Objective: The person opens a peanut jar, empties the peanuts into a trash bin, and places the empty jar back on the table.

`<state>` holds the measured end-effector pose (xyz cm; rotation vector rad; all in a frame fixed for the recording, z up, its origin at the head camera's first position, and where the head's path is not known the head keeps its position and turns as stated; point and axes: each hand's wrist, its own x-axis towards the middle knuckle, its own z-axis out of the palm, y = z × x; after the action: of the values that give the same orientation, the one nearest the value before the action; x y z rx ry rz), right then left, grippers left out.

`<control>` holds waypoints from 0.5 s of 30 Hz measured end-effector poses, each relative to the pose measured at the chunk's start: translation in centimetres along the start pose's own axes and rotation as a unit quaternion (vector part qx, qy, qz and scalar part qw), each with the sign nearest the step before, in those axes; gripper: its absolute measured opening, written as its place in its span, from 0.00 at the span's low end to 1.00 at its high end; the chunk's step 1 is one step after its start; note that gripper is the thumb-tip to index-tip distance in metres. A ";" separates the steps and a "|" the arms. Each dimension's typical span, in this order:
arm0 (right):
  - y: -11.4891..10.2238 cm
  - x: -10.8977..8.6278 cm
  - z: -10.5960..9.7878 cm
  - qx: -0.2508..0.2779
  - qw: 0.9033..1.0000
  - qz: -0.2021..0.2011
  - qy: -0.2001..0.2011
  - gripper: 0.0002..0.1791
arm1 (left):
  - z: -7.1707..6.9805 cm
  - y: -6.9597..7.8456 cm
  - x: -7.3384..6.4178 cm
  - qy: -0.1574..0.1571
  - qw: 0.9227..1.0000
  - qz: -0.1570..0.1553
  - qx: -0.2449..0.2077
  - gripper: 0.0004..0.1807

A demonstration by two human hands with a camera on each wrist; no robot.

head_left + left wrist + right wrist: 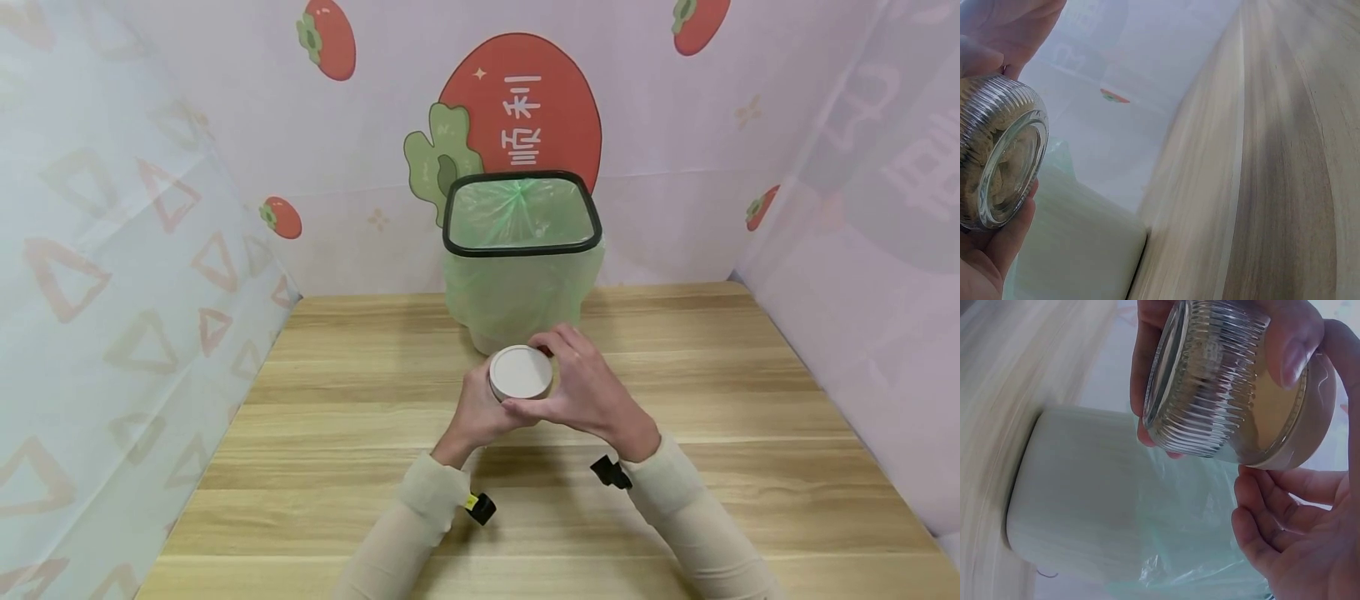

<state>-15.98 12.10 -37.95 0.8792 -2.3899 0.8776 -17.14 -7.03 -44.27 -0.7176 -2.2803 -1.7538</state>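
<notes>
A ribbed clear glass jar (1210, 394) with brown pieces inside is held up over the table. Its round off-white lid (521, 372) faces up toward the head camera. My left hand (480, 408) grips the glass body, its thumb lying across the side in the right wrist view. Around the lid's rim curl the thumb and fingers of my right hand (588, 387). The left wrist view shows the jar's thick glass base (1015, 169) and some of the brown contents through it.
Just beyond the hands stands a pale bin (525, 292) with a black rim and a green plastic liner. It sits on the wood-grain table (360, 400) against a printed backdrop (375, 142). Similar sheets hang at both sides.
</notes>
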 end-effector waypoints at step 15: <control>0.3 0.3 -0.6 0.032 0.998 -0.021 -0.045 0.41 | -0.1 0.2 0.1 -0.005 1.000 -0.005 -0.011 0.42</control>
<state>-16.30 12.60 -37.44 1.0097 -2.4210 0.9202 -17.13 -7.09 -44.06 -0.7214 -2.2783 -1.7868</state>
